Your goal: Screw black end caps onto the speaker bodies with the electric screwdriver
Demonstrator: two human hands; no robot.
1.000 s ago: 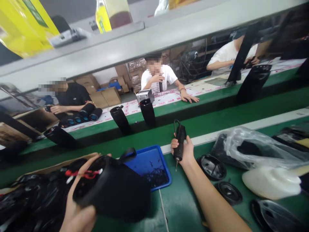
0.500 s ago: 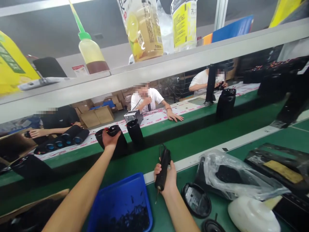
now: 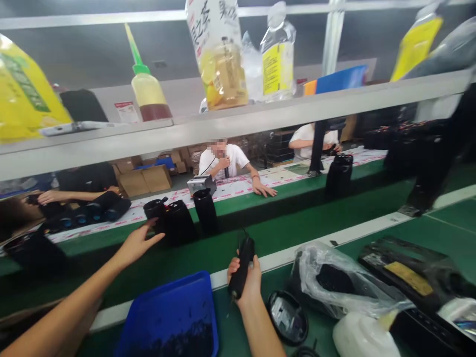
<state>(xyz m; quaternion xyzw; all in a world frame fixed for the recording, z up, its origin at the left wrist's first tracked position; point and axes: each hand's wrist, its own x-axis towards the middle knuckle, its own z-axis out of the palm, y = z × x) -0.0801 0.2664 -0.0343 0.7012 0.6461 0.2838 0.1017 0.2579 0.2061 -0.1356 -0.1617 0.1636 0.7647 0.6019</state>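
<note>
My left hand [image 3: 138, 244] reaches over the green belt with its thumb and fingers apart. Its fingertips are close to a black cylindrical housing [image 3: 155, 210]; I cannot tell whether they touch it. Beside that stand another black housing [image 3: 181, 223] and a third black cylinder [image 3: 205, 210], all upright with open tops. My right hand [image 3: 252, 282] is wrapped around a black electric screwdriver [image 3: 242, 267], its tip pointing down toward me and its cord end away. Below, between my arms, lies a blue tray [image 3: 169, 297] holding small dark pieces.
A plastic bag [image 3: 308, 267] with black parts, a round black cover [image 3: 288, 317] and a white rounded object [image 3: 364, 334] lie at right. A grey shelf [image 3: 260, 111] with bottles crosses above the green belt [image 3: 282, 228]. Several co-workers sit beyond it.
My left hand has come off the tops of the black housings and moved left and down toward me. My right hand still holds the screwdriver. The view has shifted slightly.
</note>
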